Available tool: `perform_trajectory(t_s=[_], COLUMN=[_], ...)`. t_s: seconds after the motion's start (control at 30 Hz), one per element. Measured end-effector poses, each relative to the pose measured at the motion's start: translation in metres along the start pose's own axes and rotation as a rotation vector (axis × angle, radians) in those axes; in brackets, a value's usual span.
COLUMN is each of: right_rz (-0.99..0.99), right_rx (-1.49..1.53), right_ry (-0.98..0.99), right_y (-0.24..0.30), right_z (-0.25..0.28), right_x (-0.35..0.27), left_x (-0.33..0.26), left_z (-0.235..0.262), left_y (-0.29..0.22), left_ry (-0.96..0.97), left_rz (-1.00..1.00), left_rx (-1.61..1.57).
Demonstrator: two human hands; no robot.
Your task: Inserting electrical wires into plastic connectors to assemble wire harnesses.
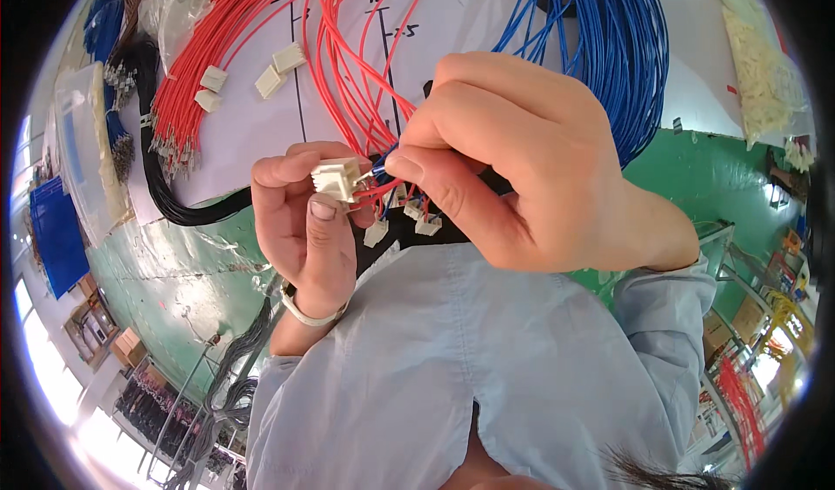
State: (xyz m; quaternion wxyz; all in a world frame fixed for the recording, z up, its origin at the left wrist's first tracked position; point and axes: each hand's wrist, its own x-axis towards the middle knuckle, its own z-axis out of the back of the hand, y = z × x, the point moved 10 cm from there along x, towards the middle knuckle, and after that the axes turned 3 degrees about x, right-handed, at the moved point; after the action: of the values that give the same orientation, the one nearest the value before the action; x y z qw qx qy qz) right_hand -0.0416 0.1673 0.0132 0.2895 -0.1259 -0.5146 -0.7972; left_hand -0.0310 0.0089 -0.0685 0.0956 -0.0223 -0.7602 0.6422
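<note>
Between the thumb and fingers of my left hand (pixel 304 220) is a white plastic connector housing (pixel 335 180), held in front of my chest. My right hand (pixel 522 160) pinches a blue wire (pixel 379 168) close to its metal end, which meets the side of the housing facing it. Whether that end sits inside the housing, I cannot tell. Red wires (pixel 383 191) run from the housing below my right fingers. Just beneath hang several more white housings (pixel 426 225) on red and blue wires, partly hidden by my hands.
On the white table sheet (pixel 261 116) lie loose white housings (pixel 280 68), a fan of red wires (pixel 204 64) with metal tips and a thick blue wire bundle (pixel 639 55). Black cable (pixel 165 194) curves at the left. A bag of pale parts (pixel 757 73) is at the far right.
</note>
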Motion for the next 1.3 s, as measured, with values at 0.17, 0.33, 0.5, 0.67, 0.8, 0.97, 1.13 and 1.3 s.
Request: perform_trajectory(t_s=[0.17, 0.33, 0.5, 0.67, 0.8, 0.97, 1.13, 1.3], right_rz=[0.147, 0.253, 0.209, 0.09, 0.118, 0.129, 0.062, -0.005], right_rx=[0.044, -0.104, -0.088, 0.105, 0.0, -0.3, -0.445, -0.935], right_ry=[-0.045, -0.034, -0.012, 0.094, 0.209, 0.071, 0.415, 0.815], right_y=[0.004, 0.012, 0.004, -0.006, 0.004, 0.003, -0.02, -0.058], right_z=[-0.007, -0.011, -0.004, 0.027, 0.005, 0.015, -0.032, -0.081], right_x=[-0.007, -0.011, -0.012, -0.008, -0.037, -0.062, -0.12, -0.146], left_x=[0.002, 0.002, 0.007, 0.021, 0.027, 0.014, 0.011, -0.002], left_z=[-0.005, -0.013, -0.015, 0.006, 0.035, 0.028, 0.009, -0.017], left_y=[-0.001, -0.004, -0.006, -0.011, -0.01, -0.01, -0.007, 0.009], left_ry=[0.037, 0.079, 0.057, 0.047, -0.09, -0.045, 0.047, 0.195], left_rz=[-0.045, -0.109, -0.11, -0.022, 0.042, 0.038, -0.055, 0.209], left_rx=[-0.087, 0.008, 0.051, 0.027, -0.309, -0.34, 0.072, 0.041])
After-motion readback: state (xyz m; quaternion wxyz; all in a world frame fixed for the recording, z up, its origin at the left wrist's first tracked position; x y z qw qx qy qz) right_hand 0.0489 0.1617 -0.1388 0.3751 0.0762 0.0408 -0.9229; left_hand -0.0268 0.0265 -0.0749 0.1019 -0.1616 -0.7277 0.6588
